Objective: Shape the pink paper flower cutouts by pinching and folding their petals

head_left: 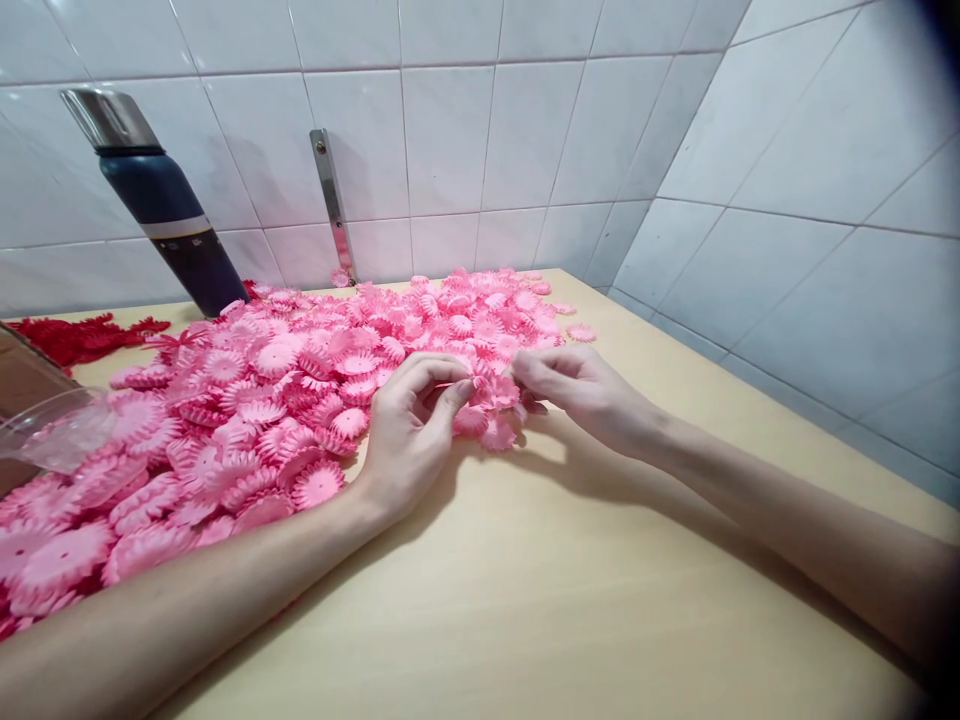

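Between my hands is a pink ruffled petal piece (496,392), with frilled edges that hang down toward the table. My left hand (411,428) is closed, thumb and forefinger pinched at its left side. On the other side, my right hand (581,388) has its fingers pressed together at the piece's edge; the exact contact there is partly hidden. Behind and left of both hands spreads a large heap of pink scalloped petal discs (277,355), several showing a small centre hole. My left forearm lies along the near side of this heap.
A dark blue bottle (176,215) with a steel cap stands at the back left. Red petal pieces (82,338) lie beside a cardboard box (30,375) and clear plastic (52,435). A metal strip (330,190) is fixed to the tiled wall (450,120) behind the wooden table (525,600).
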{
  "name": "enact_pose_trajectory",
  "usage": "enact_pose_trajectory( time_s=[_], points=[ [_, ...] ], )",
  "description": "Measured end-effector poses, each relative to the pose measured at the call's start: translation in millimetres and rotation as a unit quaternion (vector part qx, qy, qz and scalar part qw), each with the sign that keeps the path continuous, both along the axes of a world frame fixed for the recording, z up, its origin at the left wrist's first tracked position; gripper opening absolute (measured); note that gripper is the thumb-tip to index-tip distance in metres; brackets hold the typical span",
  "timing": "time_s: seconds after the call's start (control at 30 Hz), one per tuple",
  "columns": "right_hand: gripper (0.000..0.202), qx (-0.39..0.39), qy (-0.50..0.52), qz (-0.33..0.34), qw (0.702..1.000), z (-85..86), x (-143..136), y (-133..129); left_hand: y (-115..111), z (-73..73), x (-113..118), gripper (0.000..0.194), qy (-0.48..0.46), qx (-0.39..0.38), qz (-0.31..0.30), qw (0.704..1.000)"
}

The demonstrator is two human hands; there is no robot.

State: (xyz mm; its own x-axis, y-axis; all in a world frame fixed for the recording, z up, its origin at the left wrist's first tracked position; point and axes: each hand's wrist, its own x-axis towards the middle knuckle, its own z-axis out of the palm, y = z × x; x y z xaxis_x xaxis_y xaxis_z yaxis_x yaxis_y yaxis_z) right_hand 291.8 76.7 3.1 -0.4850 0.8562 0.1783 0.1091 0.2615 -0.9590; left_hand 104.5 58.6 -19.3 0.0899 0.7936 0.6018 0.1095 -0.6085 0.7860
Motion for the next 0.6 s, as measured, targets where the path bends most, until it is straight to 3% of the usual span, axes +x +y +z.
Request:
enact_pose_trajectory(
  time_s=[0.27, 0.47, 0.6],
  points=[
    [0.024, -0.028, -0.022, -0.025, 0.999, 1.9, -3.2, -0.7, -1.8, 0.4, 1.0, 0.004, -0.009, -0.004, -0.013, 1.000],
    [0.024, -0.052, 0.124, -0.191, 0.972, -3.7, 11.1, 20.1, -2.5, 1.7, -0.1, 0.003, -0.035, 0.008, 0.014, 0.999],
    [0.016, -0.028, 0.153, -0.209, 0.965, -0.7, 17.8, 23.8, -1.9, 0.4, 1.0, 0.003, -0.050, -0.034, -0.002, 0.998]
  ],
)
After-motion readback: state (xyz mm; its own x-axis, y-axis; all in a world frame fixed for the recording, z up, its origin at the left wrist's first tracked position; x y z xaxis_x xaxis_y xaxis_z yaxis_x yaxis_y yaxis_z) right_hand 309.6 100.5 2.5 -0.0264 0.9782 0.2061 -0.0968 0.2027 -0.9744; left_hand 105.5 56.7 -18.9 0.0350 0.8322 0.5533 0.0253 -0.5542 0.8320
